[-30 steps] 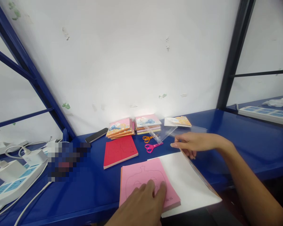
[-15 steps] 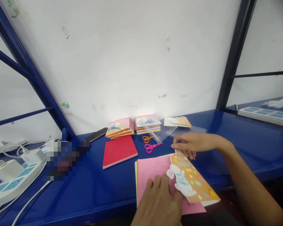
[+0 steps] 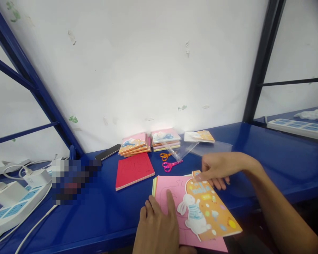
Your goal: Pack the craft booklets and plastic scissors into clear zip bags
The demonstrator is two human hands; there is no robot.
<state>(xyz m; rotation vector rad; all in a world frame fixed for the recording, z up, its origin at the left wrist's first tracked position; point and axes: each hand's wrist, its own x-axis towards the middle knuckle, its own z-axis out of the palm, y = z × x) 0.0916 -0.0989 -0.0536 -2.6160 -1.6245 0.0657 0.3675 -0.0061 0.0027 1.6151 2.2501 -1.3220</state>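
A pad of coloured sheets lies at the table's front edge, a pink sheet (image 3: 166, 183) with line drawings on top. Across its right part rests an orange cover (image 3: 209, 197) with a white rabbit. My left hand (image 3: 159, 225) presses flat on the pad's lower left, fingers apart, index finger pointing up the sheet. At the cover's top right edge is my right hand (image 3: 218, 169), thumb on the cover and the other fingers beyond its edge, gripping it. Behind the pad lie pink scissors (image 3: 172, 165) and orange scissors (image 3: 164, 156).
A red pad (image 3: 134, 171) lies left of the scissors. Packaged craft pads (image 3: 165, 139) are stacked by the wall, with clear plastic sleeves (image 3: 212, 149) and a white-orange booklet (image 3: 200, 136) to their right. A black phone (image 3: 107, 152) and a power strip (image 3: 16, 208) sit at the left.
My left hand has slid left on the pad and spread its fingers. My right hand has moved slightly right and down onto the cover's corner. The orange cover has shifted a little left.
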